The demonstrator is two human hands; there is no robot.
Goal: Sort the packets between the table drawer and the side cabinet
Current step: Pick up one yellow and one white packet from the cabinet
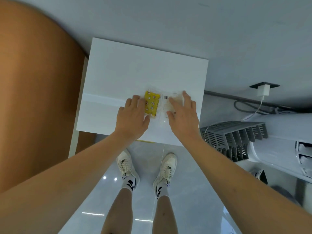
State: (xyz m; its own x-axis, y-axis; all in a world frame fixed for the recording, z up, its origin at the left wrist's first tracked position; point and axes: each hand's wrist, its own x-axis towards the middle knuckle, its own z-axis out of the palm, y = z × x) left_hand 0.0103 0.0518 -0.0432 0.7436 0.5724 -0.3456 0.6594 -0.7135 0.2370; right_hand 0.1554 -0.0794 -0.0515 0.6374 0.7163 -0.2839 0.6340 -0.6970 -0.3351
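- Two packets are being kept side by side on the white counter (135,68), near its front edge.
- The yellow packet (152,105) is being touched at its left edge by the left hand (133,115), fingers nearly straight.
- The clear packet (170,104) is being pressed flat by the right hand (183,114), fingers spread; nothing is being gripped.

Right hand (183,115) covers much of white packet (170,103); label print too small to read.
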